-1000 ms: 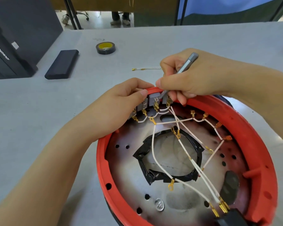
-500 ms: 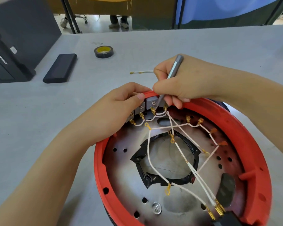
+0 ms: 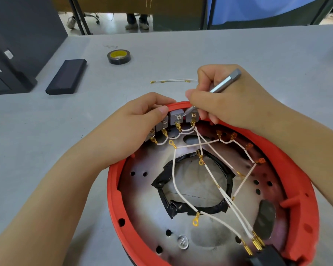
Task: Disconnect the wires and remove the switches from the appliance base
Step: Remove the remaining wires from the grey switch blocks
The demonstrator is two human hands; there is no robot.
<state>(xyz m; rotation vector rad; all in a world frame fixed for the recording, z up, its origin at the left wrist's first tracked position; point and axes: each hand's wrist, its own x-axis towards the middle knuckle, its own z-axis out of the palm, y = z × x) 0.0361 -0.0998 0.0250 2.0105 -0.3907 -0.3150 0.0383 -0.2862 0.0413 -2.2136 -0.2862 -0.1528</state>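
Observation:
A round red appliance base (image 3: 304, 223) lies open side up, its metal plate crossed by white wires (image 3: 174, 181) with gold terminals. Several grey switches (image 3: 176, 117) sit in a row at the far rim. My left hand (image 3: 140, 123) grips the rim beside the switches, thumb on top of one. My right hand (image 3: 225, 100) holds a slim grey metal tool (image 3: 222, 84) like a pen. Its tip touches the gap between the two rightmost switches, just above their terminals. A black plug block (image 3: 265, 256) sits at the near rim.
A loose white wire (image 3: 171, 81) with gold ends lies on the grey table beyond the base. A roll of black tape (image 3: 119, 57), a flat black case (image 3: 66, 76) and a dark computer tower (image 3: 12, 45) stand at the back left. A person's feet show past the table.
My right hand has tilted the tool so its top end leans right, and the tip has slid left toward the neighbouring switch. My left hand stays on the rim.

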